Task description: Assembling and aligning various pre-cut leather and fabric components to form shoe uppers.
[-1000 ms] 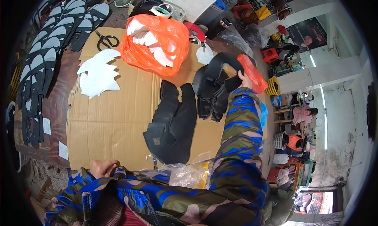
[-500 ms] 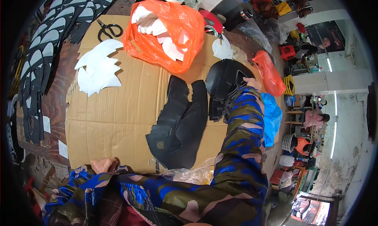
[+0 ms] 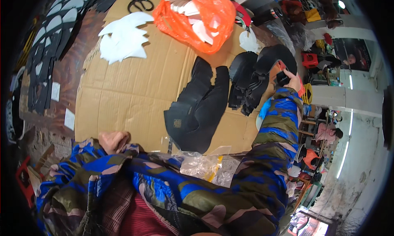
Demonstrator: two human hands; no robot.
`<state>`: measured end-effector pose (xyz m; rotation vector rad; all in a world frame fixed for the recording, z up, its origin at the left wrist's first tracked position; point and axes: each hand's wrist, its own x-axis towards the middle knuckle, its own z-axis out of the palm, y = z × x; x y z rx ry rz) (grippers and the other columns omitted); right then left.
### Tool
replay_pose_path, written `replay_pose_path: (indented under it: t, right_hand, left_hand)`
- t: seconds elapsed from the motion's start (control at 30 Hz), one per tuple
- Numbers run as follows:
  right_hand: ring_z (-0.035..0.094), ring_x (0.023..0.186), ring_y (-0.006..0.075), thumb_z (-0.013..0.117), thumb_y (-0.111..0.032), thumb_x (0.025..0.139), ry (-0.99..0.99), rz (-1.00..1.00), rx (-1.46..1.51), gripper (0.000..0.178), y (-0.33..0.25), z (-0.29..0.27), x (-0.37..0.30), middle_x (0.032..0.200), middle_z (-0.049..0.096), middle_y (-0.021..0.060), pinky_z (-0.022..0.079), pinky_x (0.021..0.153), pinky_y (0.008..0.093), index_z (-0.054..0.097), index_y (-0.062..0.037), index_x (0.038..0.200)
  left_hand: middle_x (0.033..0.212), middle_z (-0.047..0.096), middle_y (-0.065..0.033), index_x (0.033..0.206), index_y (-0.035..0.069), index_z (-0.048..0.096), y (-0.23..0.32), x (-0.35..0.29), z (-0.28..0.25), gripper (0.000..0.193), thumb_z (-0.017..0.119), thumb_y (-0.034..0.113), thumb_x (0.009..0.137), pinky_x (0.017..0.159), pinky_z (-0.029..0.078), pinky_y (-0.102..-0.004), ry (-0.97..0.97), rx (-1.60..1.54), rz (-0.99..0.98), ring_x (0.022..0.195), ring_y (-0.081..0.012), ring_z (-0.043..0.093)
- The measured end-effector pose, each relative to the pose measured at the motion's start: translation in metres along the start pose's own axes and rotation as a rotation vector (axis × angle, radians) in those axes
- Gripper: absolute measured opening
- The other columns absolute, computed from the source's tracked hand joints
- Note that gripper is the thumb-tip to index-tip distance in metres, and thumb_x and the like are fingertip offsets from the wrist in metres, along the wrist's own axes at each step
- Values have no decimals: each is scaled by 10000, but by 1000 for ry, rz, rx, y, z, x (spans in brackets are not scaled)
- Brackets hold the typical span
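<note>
Gripping: right hand, grip closed on the upper edge of a stack of black cut pieces at the far right of the cardboard sheet that covers the worktop; fingers wrap over the top piece, thumb side hidden. Left hand curled at the near edge of the cardboard, resting there; whether its grip holds anything cannot be told.

Just left of the right-hand grip: a second fan of black pieces, flat on the cardboard, with a small square tan label on its lower left piece. Beyond it, farther from the grip: an orange plastic bag holding white cut shapes. Left of the bag: loose white cut shapes. Crumpled clear plastic bag between the two forearms.
</note>
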<state>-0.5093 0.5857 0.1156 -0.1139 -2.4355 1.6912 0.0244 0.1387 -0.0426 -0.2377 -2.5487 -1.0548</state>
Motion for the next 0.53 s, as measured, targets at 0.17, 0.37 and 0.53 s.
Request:
replay_pose_path:
  t: [0.17,0.37,0.53]
  right_hand:
    - [589,1106,350,818,-301,691,55,-69,-1019,609,55,2,-22,1204,630,230,421,958,409,634,-11,1194]
    - [601,1027,310,786,-88,733,-13,-221,-172,479,111,76,-187,1092,654,162,459,903,412,619,-31,1179]
    - [541,1150,300,709,-230,844,15,-417,-432,507,145,105,-315,1256,582,159,387,1034,411,552,-93,1306]
  left_hand:
    - [590,552,-83,860,64,594,2,-5,0,97,661,50,791,431,432,-363,-65,45,-39,497,-258,590]
    - [659,590,-100,886,78,579,3,-8,-2,70,624,75,833,476,461,-401,-68,13,-54,562,-289,609]
    - [679,598,-110,910,77,575,3,-14,-6,119,642,87,812,505,474,-399,-89,39,-37,599,-290,622]
